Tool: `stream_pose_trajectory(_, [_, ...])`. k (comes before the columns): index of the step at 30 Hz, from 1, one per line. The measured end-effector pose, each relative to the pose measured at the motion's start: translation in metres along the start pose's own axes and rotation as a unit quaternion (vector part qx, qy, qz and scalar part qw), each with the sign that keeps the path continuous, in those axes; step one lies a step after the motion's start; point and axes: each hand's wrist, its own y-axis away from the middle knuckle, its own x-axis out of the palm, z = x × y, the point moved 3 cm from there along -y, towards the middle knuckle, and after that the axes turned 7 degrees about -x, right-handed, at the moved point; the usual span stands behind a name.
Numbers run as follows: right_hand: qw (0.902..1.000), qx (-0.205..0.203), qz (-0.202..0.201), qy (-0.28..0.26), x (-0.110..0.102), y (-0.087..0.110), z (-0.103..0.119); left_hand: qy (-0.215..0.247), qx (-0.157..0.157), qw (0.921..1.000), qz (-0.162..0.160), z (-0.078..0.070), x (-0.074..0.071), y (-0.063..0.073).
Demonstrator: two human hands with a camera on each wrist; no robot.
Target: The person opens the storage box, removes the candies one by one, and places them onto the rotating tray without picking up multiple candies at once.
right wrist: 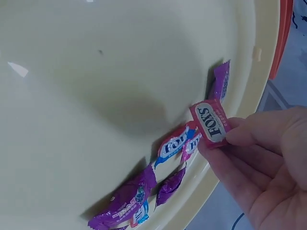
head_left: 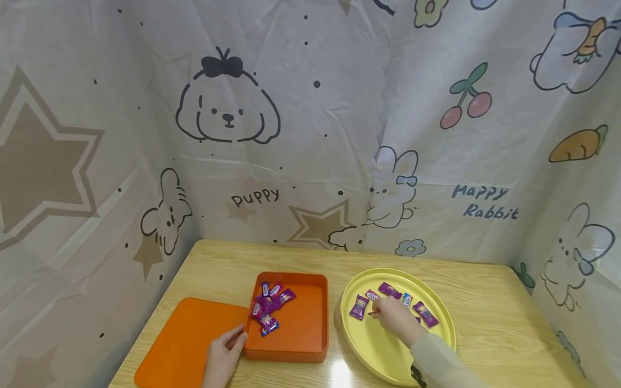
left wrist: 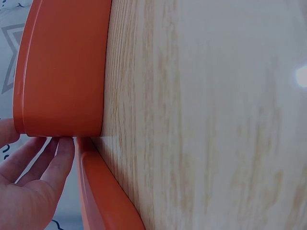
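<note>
My left hand [head_left: 224, 358] rests its fingertips against the left wall of an orange box [head_left: 305, 318]. In the left wrist view the straight fingers [left wrist: 62, 155] touch the box's side near a corner. Several purple, red and blue wrapped candies [head_left: 268, 304] lie along the box's left side. Over the yellow round tray [head_left: 378, 350], my right hand [head_left: 395, 320] pinches a red-wrapped FOX'S candy [right wrist: 210, 123] between thumb and fingers. Beneath and around it, more wrapped candies lie near the tray's far rim, among them a purple one [right wrist: 125, 199] and a blue-red one [right wrist: 173, 145].
A flat orange lid [head_left: 189, 339] lies on the wooden table [head_left: 495, 318] left of the box, close against it. The tray stands a small gap to the box's right. A printed cloth [head_left: 315, 134] hangs behind and at both sides.
</note>
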Motion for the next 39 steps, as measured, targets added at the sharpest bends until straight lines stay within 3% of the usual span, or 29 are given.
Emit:
stream_pose_trajectory(4, [0.9993, -0.015, 0.019, 0.028, 0.005, 0.003, 0.004, -0.001, -0.003, 1.0, 0.005, 0.0, 0.0, 0.0])
stream_pose_trajectory(16, [0.9951, -0.073, 0.062, 0.025, 0.016, 0.011, 0.007, 0.003, -0.004, 1.0, 0.005, -0.001, -0.001, 0.0])
stream_pose_trajectory(28, [0.9939, -0.078, 0.075, 0.022, 0.018, 0.01, 0.004, -0.001, -0.002, 1.0, 0.001, -0.002, -0.001, 0.001])
stream_pose_trajectory(33, [0.9942, -0.061, 0.082, 0.032, 0.012, 0.007, 0.006, -0.004, 0.0, 1.0, -0.002, -0.003, -0.002, 0.003])
stream_pose_trajectory(39, [0.9977, -0.048, 0.043, 0.02, -0.004, -0.004, 0.01, 0.0, 0.002, 1.0, -0.001, -0.003, -0.002, 0.003])
